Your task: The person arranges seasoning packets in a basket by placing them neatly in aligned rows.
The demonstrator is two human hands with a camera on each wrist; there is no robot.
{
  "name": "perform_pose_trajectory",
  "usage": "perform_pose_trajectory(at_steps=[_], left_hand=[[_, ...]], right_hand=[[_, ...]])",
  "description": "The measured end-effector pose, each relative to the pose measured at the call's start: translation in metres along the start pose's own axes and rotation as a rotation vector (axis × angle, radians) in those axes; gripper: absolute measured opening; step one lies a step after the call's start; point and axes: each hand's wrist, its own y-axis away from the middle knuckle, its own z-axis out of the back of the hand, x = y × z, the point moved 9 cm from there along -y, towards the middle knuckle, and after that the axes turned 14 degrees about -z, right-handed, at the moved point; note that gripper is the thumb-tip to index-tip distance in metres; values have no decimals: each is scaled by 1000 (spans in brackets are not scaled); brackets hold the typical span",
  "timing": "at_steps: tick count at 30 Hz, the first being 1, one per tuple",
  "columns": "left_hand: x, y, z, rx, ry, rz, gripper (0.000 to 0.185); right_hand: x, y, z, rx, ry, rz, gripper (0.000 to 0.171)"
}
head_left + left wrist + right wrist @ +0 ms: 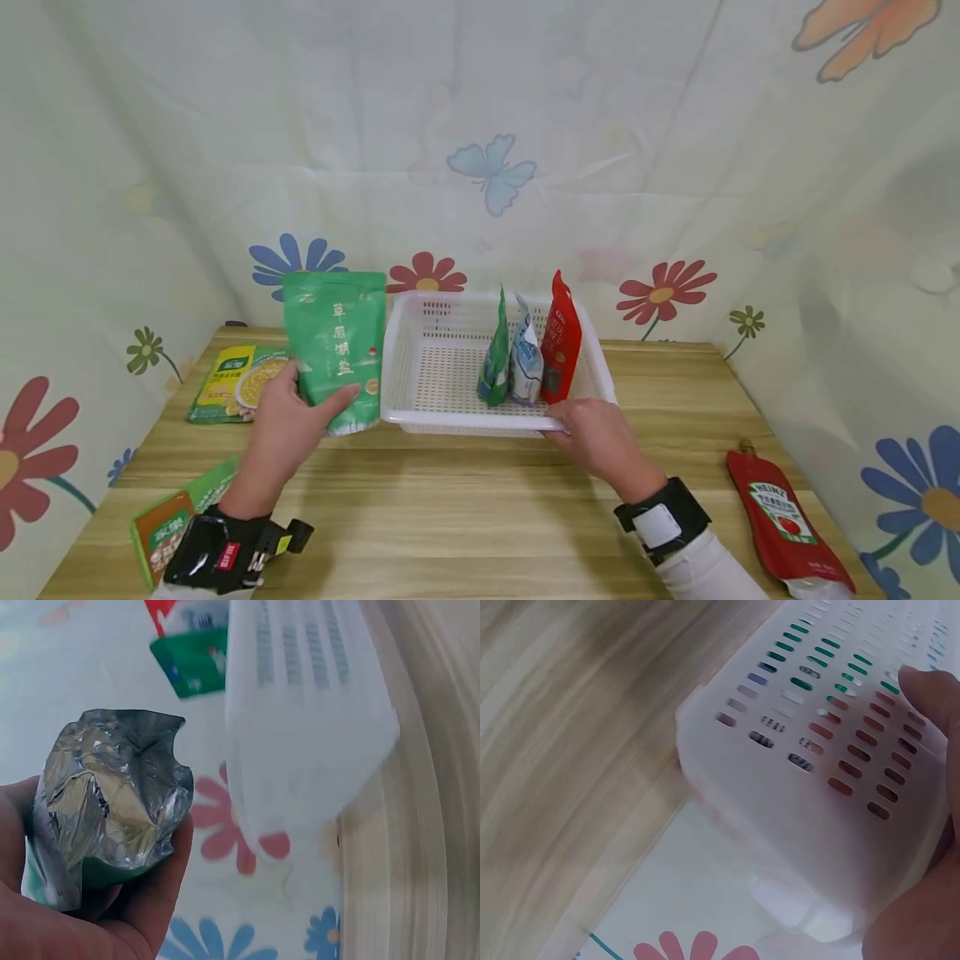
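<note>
Left hand (pixel 288 425) grasps tall green foil stand-up pouch (pixel 337 350), upright beside white perforated plastic basket (pixel 420 367)
Right hand (pixel 600 437) grips basket's near rim; risk: basket tilts, three standing pouches (pixel 528 354) topple on the desk

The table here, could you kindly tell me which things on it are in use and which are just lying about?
In use:
green pouch, held by left hand
white basket, held by right hand
three packets standing in it

Lying about:
ketchup pouch
yellow-green packet
green-orange box
</note>
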Motion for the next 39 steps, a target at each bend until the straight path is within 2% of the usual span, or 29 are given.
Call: perform_pose_trajectory(at_steps=[4,10,14,17,24,28,31,35,39], left_hand=[[-16,10,-29,50,123,-36,65],[-27,22,-66,107,249,-46,62],[-28,27,-80,121,299,-24,61],[-29,30,-89,138,334,-9,59],[-41,37,-105,174,403,-30,59],[-46,41,-112,194,438,-24,60],[-50,45,-119,224,474,-22,62],[-56,49,-127,267,498,-37,66],[-64,52,-135,318,532,-80,68]], right_hand=[[0,0,3,13,-10,-10,27],[-2,-2,4,95,-103,-72,31],[0,-2,5,152,-216,-111,38],[6,0,9,162,-323,-110,39],[35,9,24,85,-529,-17,31],[44,13,28,75,-710,-10,30],[51,15,28,126,-892,-14,30],[63,16,24,257,-1114,-51,37],[73,18,20,369,-1234,-78,44]])
